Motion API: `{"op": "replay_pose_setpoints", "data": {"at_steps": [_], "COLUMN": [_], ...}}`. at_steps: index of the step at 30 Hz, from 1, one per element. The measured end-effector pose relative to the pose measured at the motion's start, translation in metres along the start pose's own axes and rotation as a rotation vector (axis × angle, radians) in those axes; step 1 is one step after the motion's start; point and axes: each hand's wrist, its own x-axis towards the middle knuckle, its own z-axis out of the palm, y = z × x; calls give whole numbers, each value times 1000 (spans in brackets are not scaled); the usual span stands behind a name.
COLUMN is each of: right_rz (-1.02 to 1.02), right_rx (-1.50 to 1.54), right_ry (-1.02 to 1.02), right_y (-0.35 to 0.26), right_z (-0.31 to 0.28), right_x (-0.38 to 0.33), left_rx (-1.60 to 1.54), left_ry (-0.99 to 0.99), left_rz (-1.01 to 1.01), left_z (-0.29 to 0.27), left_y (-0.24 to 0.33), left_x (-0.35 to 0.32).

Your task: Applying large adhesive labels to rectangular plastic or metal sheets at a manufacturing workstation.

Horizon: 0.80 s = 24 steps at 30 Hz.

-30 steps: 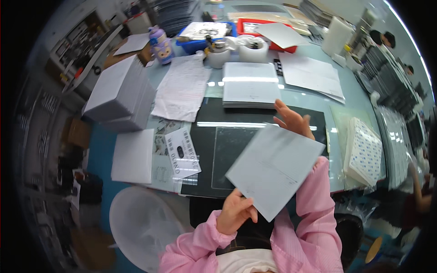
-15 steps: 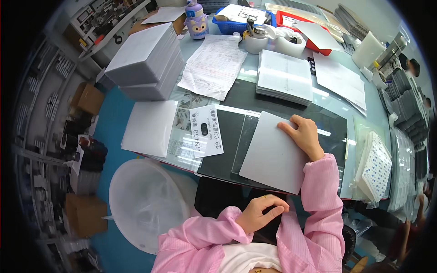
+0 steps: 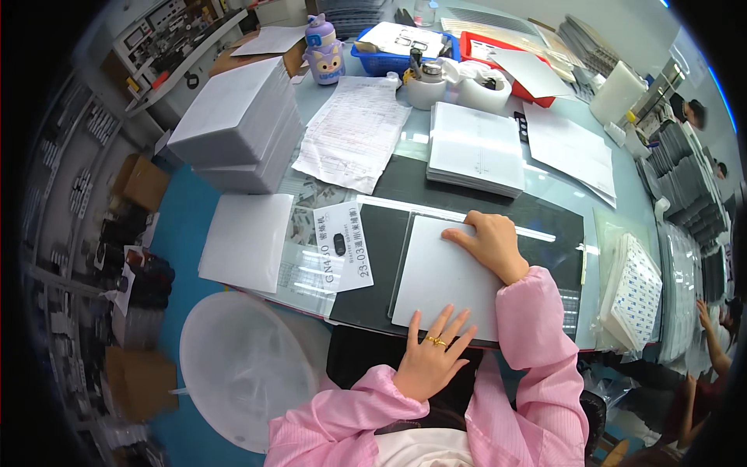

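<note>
A light grey flat sheet (image 3: pixel 440 280) lies near the table's front edge, over a slightly larger clear plate (image 3: pixel 395 289) whose left border shows. My right hand (image 3: pixel 492 247) rests on the sheet's far right part, thumb stretched out on its surface and fingers bent toward the far edge. With fingers spread, my left hand (image 3: pixel 436 350) touches the sheet's near edge with its fingertips; a ring is on one finger. Left of the plate lies a white printed label sheet (image 3: pixel 342 247) with a small black oval piece (image 3: pixel 339 244) on it.
Beyond the dark mat (image 3: pixel 545 233) sits a stack of pale sheets (image 3: pixel 476 144). A taller stack (image 3: pixel 233 117), a crumpled paper (image 3: pixel 350 136) and a low white stack (image 3: pixel 245 237) are at left. A large white bin (image 3: pixel 245 366) stands below the table edge. Bagged white pieces (image 3: pixel 632 292) lie right.
The grey sheet has shifted and straightened over the clear plate, with my right hand on it. My left hand has moved up from my lap, spreading its fingers onto the near edge.
</note>
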Motion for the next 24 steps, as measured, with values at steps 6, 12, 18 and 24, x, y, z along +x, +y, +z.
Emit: {"op": "replay_pose_setpoints", "data": {"at_steps": [6,12,18,24], "right_rz": [2,-74,-106,-208], "right_rx": [31,-39,-131,-172], "right_ry": [22,70,119,353], "right_y": [0,4,2,16], "right_z": [0,7,16,9], "right_x": [0,-4,-4,-9], "left_rx": [30,88,148,163], "left_ry": [17,32,10,-63], "left_rz": [14,30,44,90], "left_z": [3,6,4,6], "left_y": [-4,-5,-1,10], "left_x": [3,2,5,12]}}
